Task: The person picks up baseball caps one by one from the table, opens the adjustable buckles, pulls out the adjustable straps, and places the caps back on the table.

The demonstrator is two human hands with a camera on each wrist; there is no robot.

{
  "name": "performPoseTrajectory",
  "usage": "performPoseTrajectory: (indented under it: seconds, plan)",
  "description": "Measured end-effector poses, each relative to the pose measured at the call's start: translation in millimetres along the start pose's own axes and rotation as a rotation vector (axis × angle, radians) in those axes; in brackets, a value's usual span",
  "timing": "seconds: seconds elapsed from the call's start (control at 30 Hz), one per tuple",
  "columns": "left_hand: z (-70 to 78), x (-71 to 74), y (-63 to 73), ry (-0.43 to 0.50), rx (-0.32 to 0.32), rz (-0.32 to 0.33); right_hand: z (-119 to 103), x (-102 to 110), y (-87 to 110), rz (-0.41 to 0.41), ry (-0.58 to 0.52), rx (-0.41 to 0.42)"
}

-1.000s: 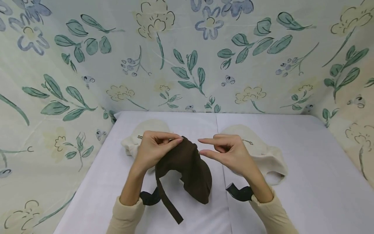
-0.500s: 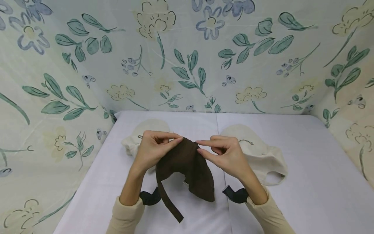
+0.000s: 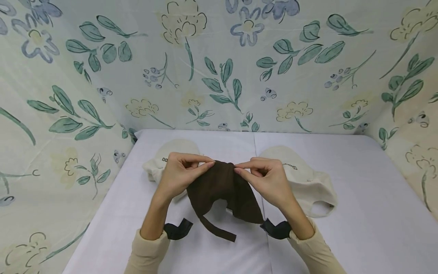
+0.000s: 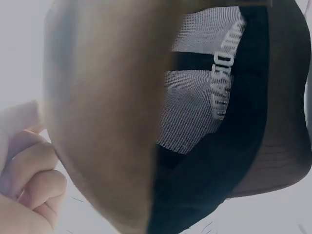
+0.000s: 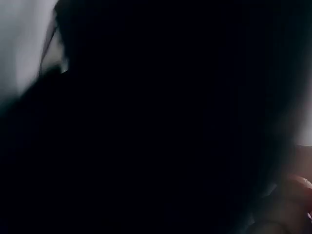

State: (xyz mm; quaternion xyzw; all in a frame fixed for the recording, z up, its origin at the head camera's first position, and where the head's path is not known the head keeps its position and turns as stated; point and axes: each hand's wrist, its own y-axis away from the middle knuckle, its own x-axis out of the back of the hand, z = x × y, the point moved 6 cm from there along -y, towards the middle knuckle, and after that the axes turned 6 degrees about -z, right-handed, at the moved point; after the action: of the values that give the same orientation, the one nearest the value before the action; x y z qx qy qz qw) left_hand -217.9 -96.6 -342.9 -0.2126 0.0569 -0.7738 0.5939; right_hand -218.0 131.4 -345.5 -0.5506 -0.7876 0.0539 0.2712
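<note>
A dark brown cap (image 3: 219, 186) hangs above the table between both hands, its loose strap (image 3: 219, 231) dangling below. My left hand (image 3: 179, 173) pinches its upper edge between thumb and index finger. At the upper right of the cap, my right hand (image 3: 265, 177) pinches the fabric the same way. The left wrist view looks into the cap (image 4: 209, 161), showing mesh lining, a dark inner band and white lettering; the left hand's curled fingers (image 4: 36, 180) show at its edge. Dark fabric fills most of the right wrist view, with fingertips (image 5: 292, 204) at the lower right.
A cream cap (image 3: 181, 146) lies behind the left hand, partly covered by it. Another cream cap (image 3: 316, 186) lies behind the right hand, its back opening toward me. White cloth covers the table (image 3: 369, 228); a floral curtain (image 3: 219, 57) hangs behind.
My right hand has come in from just off the cap and now pinches its edge. The brown cap has turned and spread to the right, its strap swinging right. My left hand keeps its grip.
</note>
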Motion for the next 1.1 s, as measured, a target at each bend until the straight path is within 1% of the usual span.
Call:
performPoseTrajectory:
  seconds: [0.17, 0.37, 0.57, 0.83, 1.0, 1.1]
  plan:
    - [-1.5, -0.6, -0.5, 0.014, -0.006, 0.0, -2, 1, -0.6, 0.019, -0.031, 0.037]
    - [-2.2, -0.3, -0.5, 0.013, -0.01, 0.002, -1, 1, -2.5, 0.039, -0.033, 0.083]
    - [-2.6, 0.2, -3.2, 0.018, -0.014, 0.019, 0, 1, -4.3, 0.072, -0.032, 0.122]
    - [-9.8, -5.0, -5.6, 0.051, 0.019, 0.005, 6, 4, -3.8, 0.097, -0.074, 0.108]
    - [-10.8, -5.8, -6.6, 0.062, 0.031, 0.023, 6, 4, -5.3, 0.103, -0.069, 0.093]
    - [-11.2, -5.8, -8.4, 0.069, 0.023, 0.044, 8, 5, -7.3, 0.105, -0.061, 0.083]
